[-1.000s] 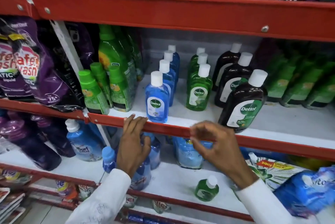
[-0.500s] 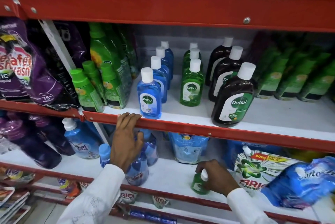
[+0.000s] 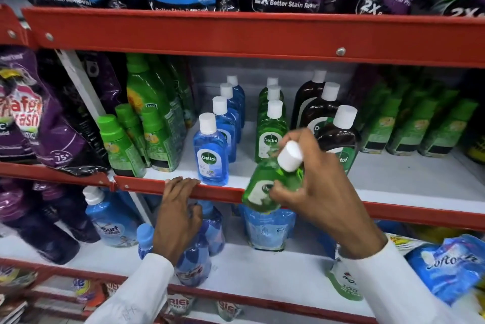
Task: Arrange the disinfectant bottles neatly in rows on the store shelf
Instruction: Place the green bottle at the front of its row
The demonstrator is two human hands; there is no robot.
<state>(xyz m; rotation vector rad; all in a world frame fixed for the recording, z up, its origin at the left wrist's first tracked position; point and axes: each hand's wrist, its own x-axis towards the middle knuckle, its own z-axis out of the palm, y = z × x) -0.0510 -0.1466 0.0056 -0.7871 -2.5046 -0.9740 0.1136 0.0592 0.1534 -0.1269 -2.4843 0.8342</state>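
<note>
My right hand (image 3: 320, 187) grips a small green disinfectant bottle (image 3: 270, 182) with a white cap, tilted to the right, in front of the red edge of the middle shelf (image 3: 420, 214). On that shelf stand a row of blue bottles (image 3: 211, 151), a row of green bottles (image 3: 271, 132) and a row of brown bottles (image 3: 338, 134), each running front to back. The held bottle hovers just before the green row. My left hand (image 3: 178, 208) rests with its fingers hooked over the shelf's red front edge, left of the front blue bottle.
Green detergent bottles (image 3: 147, 127) crowd the shelf's left side and green pouches (image 3: 409, 127) its right. Purple pouches (image 3: 39, 124) hang at far left. The lower shelf (image 3: 262, 274) holds blue bottles, refill pouches and bags. Bare white shelf lies in front of the pouches on the right.
My right hand has lifted the small green bottle from the lower shelf up to the middle shelf's front edge. My left hand has stayed on the red edge.
</note>
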